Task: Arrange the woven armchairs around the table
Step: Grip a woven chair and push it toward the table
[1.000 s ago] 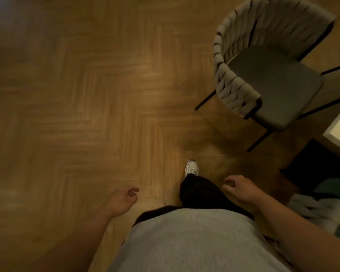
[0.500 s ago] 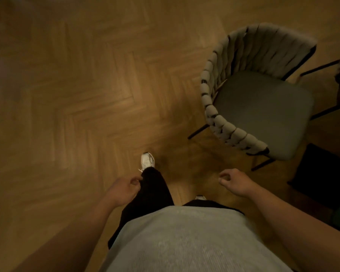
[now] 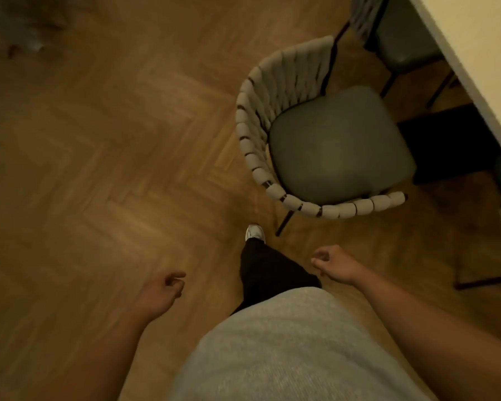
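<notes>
A woven armchair [image 3: 339, 146] with a pale braided back, grey-green seat and thin black legs stands on the wooden floor right of centre, its open side turned to the white table [image 3: 475, 53] at the upper right. A second woven armchair [image 3: 399, 41] sits partly under that table, cut off at the top. My left hand [image 3: 164, 290] hangs low at the lower left, fingers loosely curled, holding nothing. My right hand [image 3: 331, 264] is just below the near chair's back, apart from it, fingers loosely curled and empty.
Herringbone wooden floor [image 3: 113, 169] stretches across the left. A dark mat [image 3: 446, 146] lies under the table. My leg and white shoe [image 3: 254, 233] are close to the chair's rear leg. A thin dark bar [image 3: 486, 282] lies at the right edge.
I have stepped closer and turned; the near chair now sits more central with its back toward me, and the table's edge has come into view. Both hands stay empty.
</notes>
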Demonstrator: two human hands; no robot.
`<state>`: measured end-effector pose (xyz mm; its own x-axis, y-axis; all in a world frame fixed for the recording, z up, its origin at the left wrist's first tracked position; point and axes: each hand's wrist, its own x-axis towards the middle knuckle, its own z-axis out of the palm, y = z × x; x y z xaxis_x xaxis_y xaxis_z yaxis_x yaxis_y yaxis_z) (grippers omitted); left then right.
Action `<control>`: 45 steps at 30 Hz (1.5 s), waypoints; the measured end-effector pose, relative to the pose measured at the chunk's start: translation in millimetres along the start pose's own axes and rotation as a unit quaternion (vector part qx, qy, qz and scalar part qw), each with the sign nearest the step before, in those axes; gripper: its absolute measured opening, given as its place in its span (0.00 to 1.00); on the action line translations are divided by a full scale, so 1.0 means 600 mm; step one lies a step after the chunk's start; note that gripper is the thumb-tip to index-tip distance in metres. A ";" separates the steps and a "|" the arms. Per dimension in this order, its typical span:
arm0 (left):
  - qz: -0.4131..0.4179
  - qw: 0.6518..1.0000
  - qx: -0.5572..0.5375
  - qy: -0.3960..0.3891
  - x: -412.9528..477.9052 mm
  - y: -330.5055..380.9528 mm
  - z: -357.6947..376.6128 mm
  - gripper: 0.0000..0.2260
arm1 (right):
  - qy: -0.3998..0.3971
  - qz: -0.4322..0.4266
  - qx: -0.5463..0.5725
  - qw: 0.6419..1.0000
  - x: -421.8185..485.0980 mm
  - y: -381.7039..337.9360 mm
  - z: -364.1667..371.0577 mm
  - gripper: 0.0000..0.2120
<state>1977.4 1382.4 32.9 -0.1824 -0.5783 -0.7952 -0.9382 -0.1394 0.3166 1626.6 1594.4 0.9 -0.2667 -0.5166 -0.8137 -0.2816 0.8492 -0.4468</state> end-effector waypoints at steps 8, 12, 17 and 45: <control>0.099 0.984 0.124 -0.083 0.176 0.165 -0.181 0.10 | 0.063 0.094 0.157 0.981 0.104 -0.120 0.027 0.16; 0.129 0.970 0.175 -0.107 0.258 0.266 -0.252 0.10 | 0.112 0.089 0.238 0.961 0.131 -0.198 0.019 0.16; 0.143 0.944 0.253 -0.158 0.362 0.399 -0.303 0.12 | 0.160 0.123 0.402 0.893 0.150 -0.281 0.031 0.09; 0.120 0.954 0.005 -0.276 0.620 0.740 -0.199 0.40 | 0.293 0.095 0.915 0.260 0.400 -0.442 0.031 0.23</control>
<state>1527.9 1009.5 -60.6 -0.5169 -0.0802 -0.8523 -0.8521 -0.0469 0.5212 1654.3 1247.0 -82.9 -0.3623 0.0817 -0.9285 0.5553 -0.7812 -0.2854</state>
